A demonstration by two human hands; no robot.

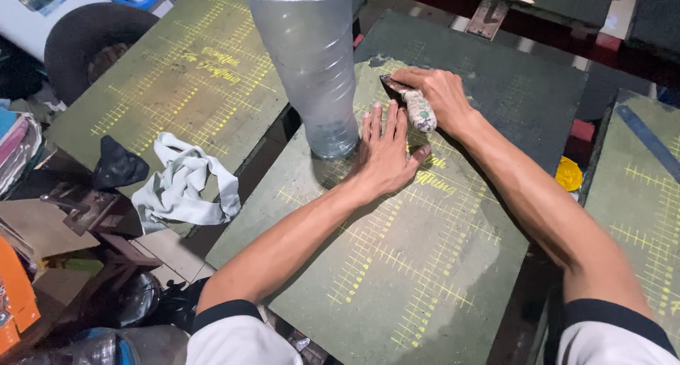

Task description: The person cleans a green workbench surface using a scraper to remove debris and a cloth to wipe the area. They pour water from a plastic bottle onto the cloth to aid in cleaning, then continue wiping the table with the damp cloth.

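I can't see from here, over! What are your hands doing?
Left hand flat on green board. Right hand gripping wadded rag, pressed to board. Plastic bottle standing beside left fingers.

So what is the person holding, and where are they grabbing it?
The right hand grips a wadded patterned rag around its middle, pressing it on the green board. The left hand lies flat, holding nothing.

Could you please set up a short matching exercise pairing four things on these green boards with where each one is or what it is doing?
Things:
1. left hand
2. right hand
3. bottle
4. white cloth

Places or states:
A. lies crumpled on the left board
B. pressed flat on the middle board
C. grips a rag
D. stands upright just left of the flat hand

Pairs: 1-B, 2-C, 3-D, 4-A
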